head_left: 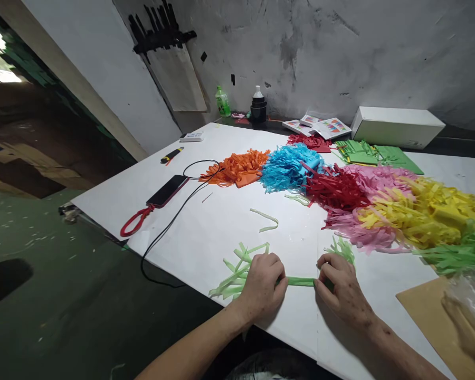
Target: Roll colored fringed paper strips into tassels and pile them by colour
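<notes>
Over white tabletop (206, 237), a green strip (301, 282) bridges left grip (263, 281) and right grip (341, 287).

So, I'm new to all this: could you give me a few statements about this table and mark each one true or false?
1. The left hand and the right hand both hold a green strip. True.

2. The orange bundle lies to the right of the blue bundle. False: in the picture, the orange bundle lies to the left of the blue bundle.

3. A phone with a red strap lies on the white table. True.

4. The white box sits on top of the yellow bundle. False: the white box stands apart from it, farther back, by the wall.
</notes>
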`<state>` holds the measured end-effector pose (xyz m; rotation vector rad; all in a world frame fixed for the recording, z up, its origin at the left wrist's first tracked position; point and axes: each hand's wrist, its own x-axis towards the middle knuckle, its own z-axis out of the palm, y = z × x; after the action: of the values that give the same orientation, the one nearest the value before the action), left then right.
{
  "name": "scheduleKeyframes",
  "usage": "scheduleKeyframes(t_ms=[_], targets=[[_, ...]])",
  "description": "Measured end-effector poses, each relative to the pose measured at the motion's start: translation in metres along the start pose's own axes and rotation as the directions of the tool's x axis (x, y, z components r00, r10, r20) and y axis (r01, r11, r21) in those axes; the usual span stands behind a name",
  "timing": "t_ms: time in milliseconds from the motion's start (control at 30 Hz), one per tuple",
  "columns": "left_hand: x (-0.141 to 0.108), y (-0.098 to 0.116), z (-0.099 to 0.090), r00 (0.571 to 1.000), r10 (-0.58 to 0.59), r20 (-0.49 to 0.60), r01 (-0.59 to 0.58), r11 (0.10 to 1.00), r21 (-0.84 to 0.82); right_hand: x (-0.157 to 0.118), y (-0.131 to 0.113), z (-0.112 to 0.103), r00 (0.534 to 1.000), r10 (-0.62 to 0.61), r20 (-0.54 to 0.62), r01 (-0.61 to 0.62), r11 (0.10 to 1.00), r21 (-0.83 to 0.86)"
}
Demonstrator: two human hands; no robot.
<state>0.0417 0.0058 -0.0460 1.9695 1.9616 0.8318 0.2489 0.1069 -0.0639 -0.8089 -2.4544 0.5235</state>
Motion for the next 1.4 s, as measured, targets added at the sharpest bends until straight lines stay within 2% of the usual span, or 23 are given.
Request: scheduleKeyframes(t_ms=[133, 267, 467, 600, 833, 1000, 1100, 1233, 1400], targets=[[0.002, 0.001, 0.000, 1.000, -0.016, 0.013, 0.015, 1.000, 0.015, 0.002, 0.001, -0.002, 0.999, 0.010, 0.037, -0.010, 1.000, -0.004], [0.004, 0.001, -0.006, 0.999, -0.001, 0.055, -0.002, 0.999, 0.053, 0.004, 0.001, -0.009, 0.992, -0.017, 0.127, 0.021, 0.999, -0.032], [0.014, -0.001, -0.015, 0.984, 0.045, 0.175, -0.071, 0.987, 0.141, 0.007, -0.003, -0.018, 0.981, -0.050, 0.190, 0.063, 0.996, -0.062], [0.018, -0.005, -0.017, 0.969, 0.114, 0.220, -0.141, 0.984, 0.112, 0.009, -0.005, -0.018, 0.973, -0.054, 0.223, 0.072, 0.995, -0.073], [0.015, -0.010, -0.016, 0.959, 0.199, 0.203, -0.221, 0.971, 0.092, 0.004, 0.003, -0.012, 0.970, -0.078, 0.229, 0.076, 0.997, 0.017], [0.011, -0.009, -0.015, 0.950, 0.237, 0.201, -0.270, 0.950, 0.158, 0.000, 0.005, -0.011, 0.964, -0.145, 0.225, 0.151, 0.989, -0.008], [0.009, -0.010, -0.014, 0.944, 0.253, 0.214, -0.292, 0.939, 0.180, -0.001, 0.003, -0.011, 0.968, -0.181, 0.174, 0.190, 0.981, -0.035], [0.007, -0.015, -0.012, 0.921, 0.307, 0.238, -0.356, 0.913, 0.199, 0.001, 0.001, -0.013, 0.957, -0.268, 0.114, 0.277, 0.957, -0.080], [0.004, -0.017, -0.013, 0.873, 0.415, 0.256, -0.474, 0.847, 0.243, 0.004, -0.001, -0.017, 0.916, -0.374, 0.148, 0.396, 0.903, -0.168]])
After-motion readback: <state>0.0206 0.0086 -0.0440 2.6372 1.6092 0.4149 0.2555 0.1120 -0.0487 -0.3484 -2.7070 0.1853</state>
